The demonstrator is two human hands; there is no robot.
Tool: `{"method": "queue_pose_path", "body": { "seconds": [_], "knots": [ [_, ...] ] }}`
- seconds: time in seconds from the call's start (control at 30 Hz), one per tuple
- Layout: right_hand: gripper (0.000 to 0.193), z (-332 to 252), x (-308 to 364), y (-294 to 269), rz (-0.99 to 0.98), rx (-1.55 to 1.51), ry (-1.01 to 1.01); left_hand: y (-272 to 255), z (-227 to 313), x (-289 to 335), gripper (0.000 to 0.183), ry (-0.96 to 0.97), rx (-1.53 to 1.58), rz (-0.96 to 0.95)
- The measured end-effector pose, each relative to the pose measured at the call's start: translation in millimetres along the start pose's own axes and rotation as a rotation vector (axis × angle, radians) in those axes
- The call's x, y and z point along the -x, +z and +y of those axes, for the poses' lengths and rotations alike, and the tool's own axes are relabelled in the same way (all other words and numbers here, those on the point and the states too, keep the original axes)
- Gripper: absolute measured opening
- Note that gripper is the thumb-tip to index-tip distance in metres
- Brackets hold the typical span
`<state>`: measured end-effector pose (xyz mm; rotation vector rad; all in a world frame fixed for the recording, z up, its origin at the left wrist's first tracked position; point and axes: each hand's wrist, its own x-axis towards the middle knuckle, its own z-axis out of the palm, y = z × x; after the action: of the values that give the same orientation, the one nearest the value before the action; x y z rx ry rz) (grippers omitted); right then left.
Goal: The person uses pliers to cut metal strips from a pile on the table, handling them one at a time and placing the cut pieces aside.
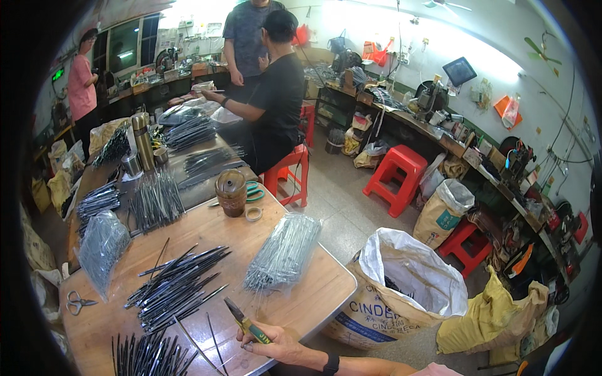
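Note:
My right hand (276, 346) comes in from the lower right with a dark band at its wrist. It is closed round a pair of pliers (258, 333) with dark pointed jaws and a green-and-yellow handle. The jaws point up and left over the wooden table (188, 216). Left of them, two thin dark strips (215, 338) stick up from the lower edge; what holds them, if anything, is hidden. A loose heap of dark metal strips (175, 285) lies beyond, and another bunch (150, 354) is at the near left. My left hand is not in view.
A plastic-wrapped bundle of thin rods (283, 254), a brown jar (231, 193) and small scissors (78, 302) lie on the table. An open white sack (395, 301) stands right of it. A co-worker (276, 94) sits on a red stool (290, 172); two people stand behind.

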<state>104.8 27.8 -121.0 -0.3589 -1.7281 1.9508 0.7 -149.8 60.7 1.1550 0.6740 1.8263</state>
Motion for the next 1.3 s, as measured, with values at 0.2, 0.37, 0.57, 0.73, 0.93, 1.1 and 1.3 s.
{"method": "queue_pose_path", "body": {
  "seconds": [0.2, 0.37, 0.57, 0.73, 0.93, 1.1, 1.3],
  "knots": [
    [0.012, 5.0, 1.4, 0.2, -0.008, 0.029, -0.03, 0.2, 9.9, 3.3, 0.019, 0.033, -0.011, 0.011],
    [0.011, 0.1, 1.6, -0.9, -0.025, 0.013, 0.033, 31.7, 30.9, -20.8, 0.021, 0.078, 0.026, 0.151],
    [0.013, -2.3, 1.3, -4.4, -0.005, 0.072, 0.032, 61.4, 16.0, -50.4, 0.023, 0.018, 0.139, 0.019],
    [0.013, -6.8, -0.8, 4.2, 0.02, 0.013, 0.152, 55.4, 9.3, -53.2, 0.023, 0.022, 0.144, -0.033],
    [0.011, -8.8, 1.0, -0.5, 0.002, -0.003, 0.142, 52.9, -1.4, -50.4, 0.023, 0.003, 0.148, -0.061],
    [0.011, 0.6, 3.6, -1.6, 0.005, -0.02, 0.055, 54.9, -3.7, -50.6, 0.024, 0.0, 0.155, -0.085],
    [0.009, -7.0, 1.8, -1.9, -0.018, 0.017, 0.074, 50.9, -6.5, -49.0, 0.024, -0.003, 0.162, -0.101]
  ]
}}
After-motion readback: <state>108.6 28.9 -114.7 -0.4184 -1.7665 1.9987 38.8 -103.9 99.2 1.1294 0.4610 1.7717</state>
